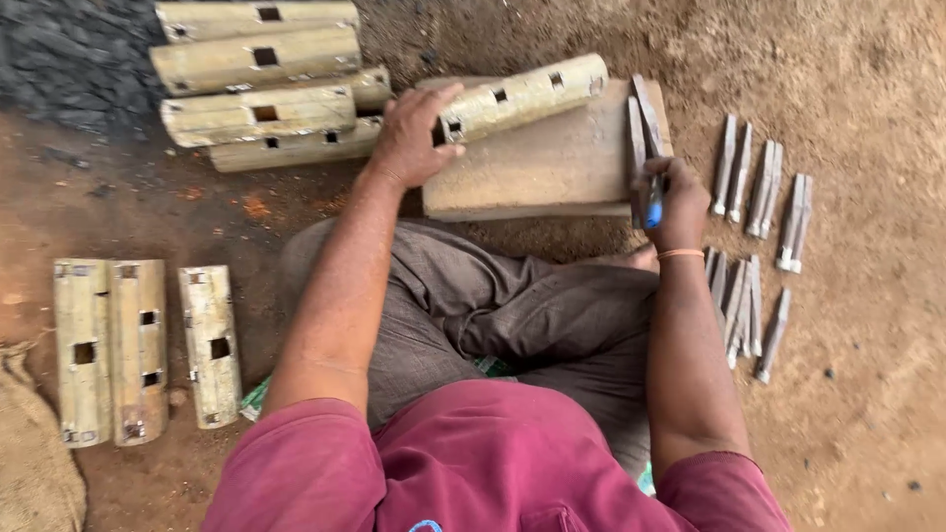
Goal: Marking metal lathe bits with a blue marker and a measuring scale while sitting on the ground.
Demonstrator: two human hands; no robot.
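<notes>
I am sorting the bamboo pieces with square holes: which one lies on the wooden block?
The bamboo piece under the left hand, lying slanted across the wooden block. The others lie on the ground: a stack behind, three pieces at the left.

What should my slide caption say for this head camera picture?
Left hand grips a holed bamboo piece on a wooden block; right hand holds a blue-handled tool.

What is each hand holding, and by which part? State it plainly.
The left hand grips the bamboo tube on the wooden block, at its near end. The right hand holds a blue-handled tool by the handle.
</notes>
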